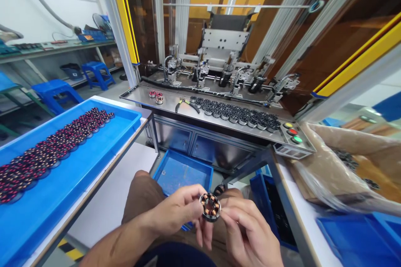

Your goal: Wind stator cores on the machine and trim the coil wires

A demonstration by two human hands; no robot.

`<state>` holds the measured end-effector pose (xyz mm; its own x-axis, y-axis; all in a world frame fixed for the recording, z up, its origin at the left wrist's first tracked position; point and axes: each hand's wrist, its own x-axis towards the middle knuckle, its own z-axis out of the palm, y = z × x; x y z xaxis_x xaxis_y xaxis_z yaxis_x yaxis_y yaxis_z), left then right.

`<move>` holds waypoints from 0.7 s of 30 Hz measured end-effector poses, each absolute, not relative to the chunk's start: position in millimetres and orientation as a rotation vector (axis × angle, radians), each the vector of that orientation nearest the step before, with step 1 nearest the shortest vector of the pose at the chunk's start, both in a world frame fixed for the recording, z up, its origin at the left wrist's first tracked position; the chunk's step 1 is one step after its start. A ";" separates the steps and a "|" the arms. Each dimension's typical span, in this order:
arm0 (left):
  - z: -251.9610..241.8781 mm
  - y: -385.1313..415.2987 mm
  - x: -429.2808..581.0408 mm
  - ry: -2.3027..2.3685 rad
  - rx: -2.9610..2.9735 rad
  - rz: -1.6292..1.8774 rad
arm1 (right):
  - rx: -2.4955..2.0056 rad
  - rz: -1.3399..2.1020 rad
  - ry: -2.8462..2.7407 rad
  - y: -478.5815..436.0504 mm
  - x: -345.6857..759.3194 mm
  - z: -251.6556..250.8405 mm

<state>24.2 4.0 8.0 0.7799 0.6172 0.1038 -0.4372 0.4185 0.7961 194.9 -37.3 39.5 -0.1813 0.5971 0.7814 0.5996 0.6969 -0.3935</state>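
Observation:
A small round motor stator [210,217] with copper windings around its open centre is held over my lap. My left hand [175,212] grips its left rim between thumb and fingers. From the other side, the thumb and fingertips of my right hand [250,227] pinch at the right edge. Whether a wire end lies between those fingertips is too small to make out. On the metal ledge ahead lie cutting pliers [187,105] with dark handles, several wound stators [159,100] to their left and a long row of black stator cores [234,112] to their right.
A blue tray [90,171] with rows of wound stators stands left. Machine fixtures [200,73] line the back of the ledge, with push buttons [292,132] at its right end. A plastic-lined carton [313,175] stands right; a blue bin [184,171] sits below, beyond my knees.

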 end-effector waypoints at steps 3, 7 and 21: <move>4.9 3.6 24.7 0.215 0.934 0.658 | -0.963 -0.052 -1.846 -38.7 196.4 40.4; 6.7 3.5 26.4 0.236 0.913 0.758 | -1.004 0.047 -1.757 -42.5 191.5 36.7; 8.3 -9.4 25.7 0.485 1.548 1.326 | -1.021 1.016 -1.066 -40.6 171.2 16.5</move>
